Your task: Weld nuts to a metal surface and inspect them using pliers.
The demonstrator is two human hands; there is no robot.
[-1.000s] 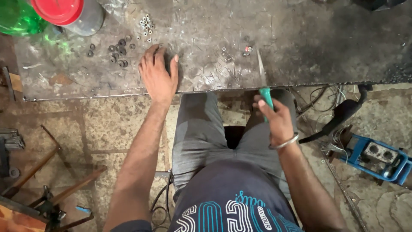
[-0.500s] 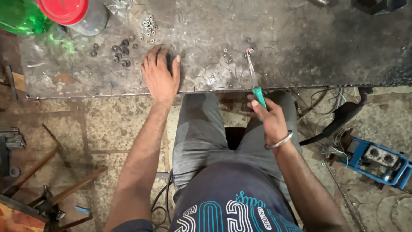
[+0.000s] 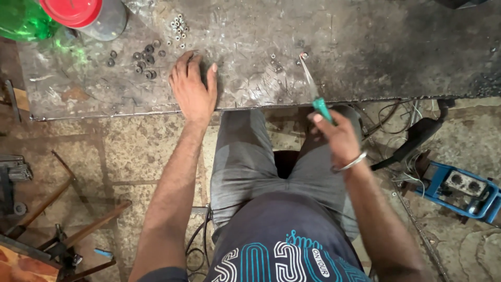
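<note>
**Two hands at a scarred steel desk, one gripping a screwdriver**

Two hands work at the near edge of the desk [image 3: 365, 57]. The right hand [image 3: 334, 137] is closed around the green handle of a screwdriver [image 3: 313, 89], held just off the desk's front edge. The tool's long axis runs up and slightly left from that hand, its thin shaft reaching over the desk so the tip lies at a small nut [image 3: 303, 55]; I cannot tell whether they touch. So the nut sits straight ahead of the right hand, along the line of the shaft, and the right hand is the nearer one.

The left hand [image 3: 193, 86] lies palm down on the desk with fingers loosely spread, holding nothing I can make out. It rests well to the left of the screwdriver tip.

Beyond the left hand, dark washers [image 3: 145, 58] are scattered loose, and a cluster of small bright nuts [image 3: 178, 25] lies farther back. At the far left corner stand a grey can with a red lid [image 3: 88, 15] and a green bottle [image 3: 23, 21]; the can's contents are hidden.
</note>
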